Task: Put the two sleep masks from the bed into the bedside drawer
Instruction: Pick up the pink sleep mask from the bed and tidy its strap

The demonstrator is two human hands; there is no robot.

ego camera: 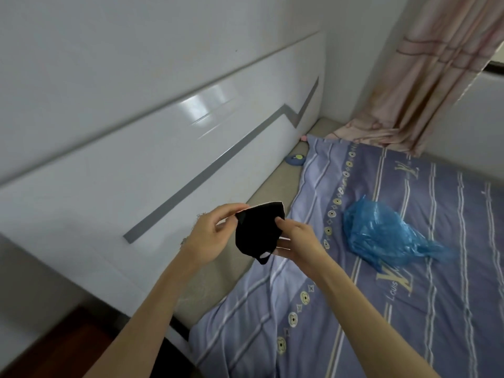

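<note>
Head view shows, nearest to the camera, two bare forearms that reach forward over the near left corner of the bed (381, 309), which is covered by a blue striped sheet with a flower pattern. Both hands meet above the edge of the mattress and hold one black sleep mask (257, 227) between them, lifted off the sheet. The left hand (211, 234) pinches the upper left edge of the mask with thumb and fingertips closed on the fabric; the right hand (298, 238) grips the right side, thumb on the front and the other fingers behind it. A small strap loop hangs from the lower end of the mask. It looks like one mask, perhaps folded, but I cannot tell if a second one lies behind it, and no second mask shows on the sheet. Further right on the bed lies a crumpled blue plastic bag (381, 236). Behind the hands stands the glossy white headboard (136, 159), and at the far end a small blue object (294, 160) rests in the gap beside it, with a pink curtain (425, 85) beyond. I judge that the picking-up step is in hand. The drawer is not in view, so the next move calls for keeping the grip, turning toward the bedside, likely to the left, and finding the drawer.
</note>
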